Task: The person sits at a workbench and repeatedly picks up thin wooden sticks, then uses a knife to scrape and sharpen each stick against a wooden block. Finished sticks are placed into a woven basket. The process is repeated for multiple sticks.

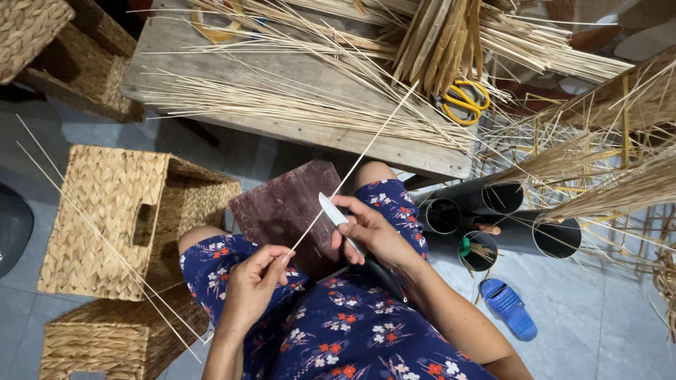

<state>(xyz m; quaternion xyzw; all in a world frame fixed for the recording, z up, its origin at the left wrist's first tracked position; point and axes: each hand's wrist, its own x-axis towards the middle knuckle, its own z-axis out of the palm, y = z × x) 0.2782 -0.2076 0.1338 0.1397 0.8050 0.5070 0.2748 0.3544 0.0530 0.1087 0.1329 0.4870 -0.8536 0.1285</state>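
Observation:
My left hand pinches the near end of a long thin bamboo strip that slants up and away toward the wooden bench. My right hand grips a knife by its dark handle, and the pale blade lies against the strip just above my fingers. Under both sits a dark reddish board resting on my lap, which is covered by a blue flowered dress.
A wooden bench ahead carries heaps of bamboo strips and yellow scissors. Woven baskets stand at left, with loose strips leaning over them. Black tubes lie at right, a blue sandal beside them.

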